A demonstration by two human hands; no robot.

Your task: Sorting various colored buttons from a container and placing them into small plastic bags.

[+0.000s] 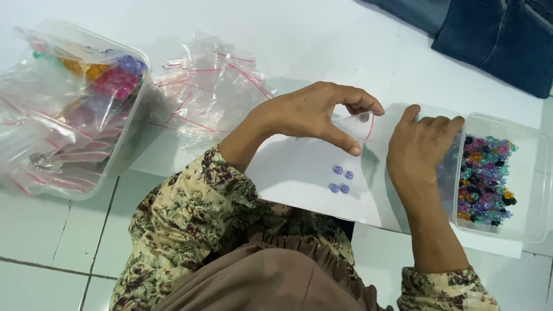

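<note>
Up over the white sheet [288,173], left hand [308,115] arched, wrist bent, thumb and forefinger pinched on the mouth of a small clear zip bag [358,125] with a red seal line. Right hand [420,152] palm down just beside it, fingers curled over the near rim of the clear tub of mixed beads [521,173] at the sheet's right edge; whether anything is held there, cannot tell. Four lilac beads [340,178] loose on the sheet under the bag, near its middle. Bag's contents hard to make out behind the fingers; left part of the bead heap hidden by the right hand. Heap of empty red-striped bags [210,92] past the sheet's far left corner. Further left, second tub [129,124] stuffed with filled bags, colours blurred through plastic.
</note>
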